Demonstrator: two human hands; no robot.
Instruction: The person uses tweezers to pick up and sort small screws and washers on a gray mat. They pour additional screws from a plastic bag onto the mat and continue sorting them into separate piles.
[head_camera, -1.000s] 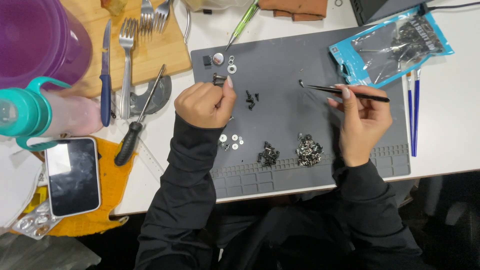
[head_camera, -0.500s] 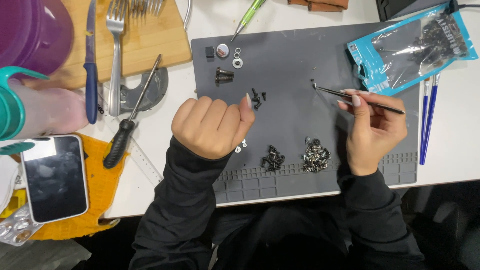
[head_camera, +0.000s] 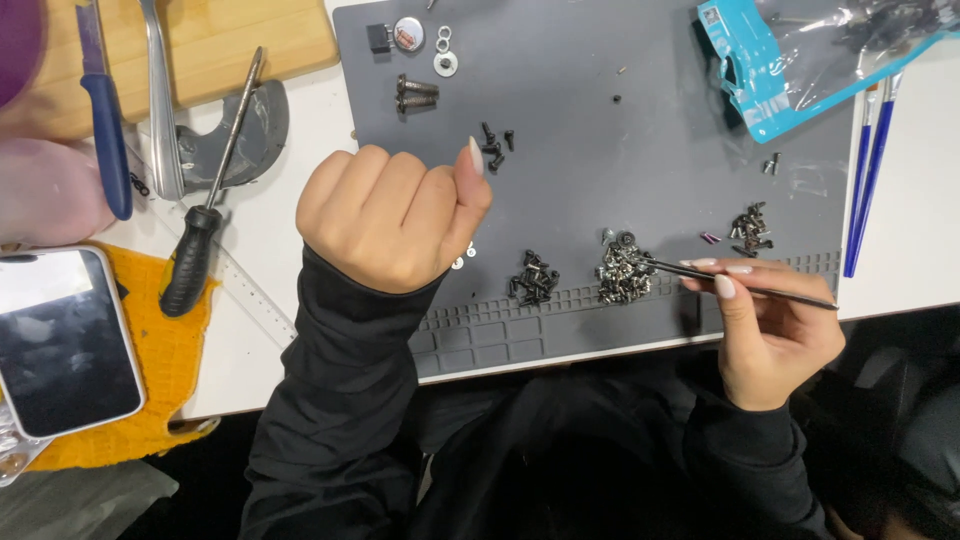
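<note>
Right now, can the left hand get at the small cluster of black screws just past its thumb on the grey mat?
Probably yes. The left hand hovers closed in a fist, and the black screws lie on bare grey mat just beyond its thumb, with nothing between. It would have to open first.

Slim black tweezers (head_camera: 740, 282) are lying nearly level, pinched in the right hand (head_camera: 775, 335), their pointed tips reaching left into a small heap of silver screws (head_camera: 620, 275). That heap is sitting on the grey work mat (head_camera: 600, 160), near its front edge.
</note>
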